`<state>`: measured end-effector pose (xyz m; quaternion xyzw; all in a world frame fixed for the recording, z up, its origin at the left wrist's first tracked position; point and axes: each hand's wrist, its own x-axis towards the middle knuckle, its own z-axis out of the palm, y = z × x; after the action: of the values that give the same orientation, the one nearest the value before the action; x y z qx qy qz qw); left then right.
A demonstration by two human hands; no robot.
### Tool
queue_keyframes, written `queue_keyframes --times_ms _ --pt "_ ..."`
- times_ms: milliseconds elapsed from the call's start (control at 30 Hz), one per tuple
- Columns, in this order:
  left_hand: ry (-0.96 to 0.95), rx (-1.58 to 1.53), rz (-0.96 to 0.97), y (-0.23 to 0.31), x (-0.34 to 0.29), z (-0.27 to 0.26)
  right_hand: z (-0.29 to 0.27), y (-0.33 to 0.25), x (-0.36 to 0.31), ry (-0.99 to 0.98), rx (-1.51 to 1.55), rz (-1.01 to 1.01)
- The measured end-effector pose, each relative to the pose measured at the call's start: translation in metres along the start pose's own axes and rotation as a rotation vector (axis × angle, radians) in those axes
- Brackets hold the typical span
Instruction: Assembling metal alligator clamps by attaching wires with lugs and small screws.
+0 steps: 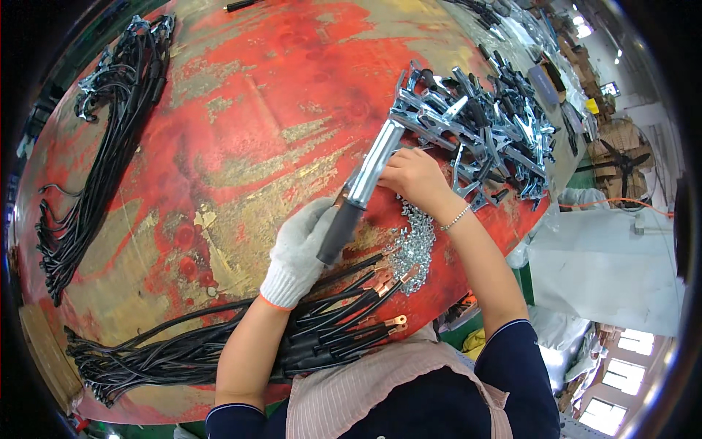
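My left hand, in a white knitted glove, is closed around a metal spring clamp with a black handle grip. The clamp slants up and to the right. Bare and with a beaded bracelet at the wrist, my right hand has its fingers bent in against the clamp's far side. What its fingertips pinch is hidden behind the metal. Just below that hand lies a heap of small shiny screws or nuts. Black cables with copper lugs at their ends lie under my left forearm.
A large pile of metal clamps covers the table's right side. Another bundle of black cables stretches along the left. The table has a worn red surface. Beyond its right edge stand a fan and a white panel.
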<state>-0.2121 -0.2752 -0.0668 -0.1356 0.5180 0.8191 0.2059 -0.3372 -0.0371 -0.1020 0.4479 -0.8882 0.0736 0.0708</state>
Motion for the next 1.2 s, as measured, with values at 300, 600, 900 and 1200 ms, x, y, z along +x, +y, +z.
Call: queue_keyframes --times_ms 300,600,900,1200 --pt "-0.023 0.646 0.291 0.003 -0.015 0.014 -0.046 -0.055 -0.002 0.092 0.917 0.649" --pt "-0.097 0.635 0.207 0.006 -0.019 0.015 -0.037 -0.095 -0.021 0.205 1.627 0.874" --pt "-0.117 0.641 0.196 0.007 -0.019 0.013 -0.014 -0.098 -0.038 0.123 2.045 0.897" --pt "0.018 1.071 0.549 -0.004 -0.019 0.021 -0.039 -0.092 -0.039 0.139 1.809 0.781"
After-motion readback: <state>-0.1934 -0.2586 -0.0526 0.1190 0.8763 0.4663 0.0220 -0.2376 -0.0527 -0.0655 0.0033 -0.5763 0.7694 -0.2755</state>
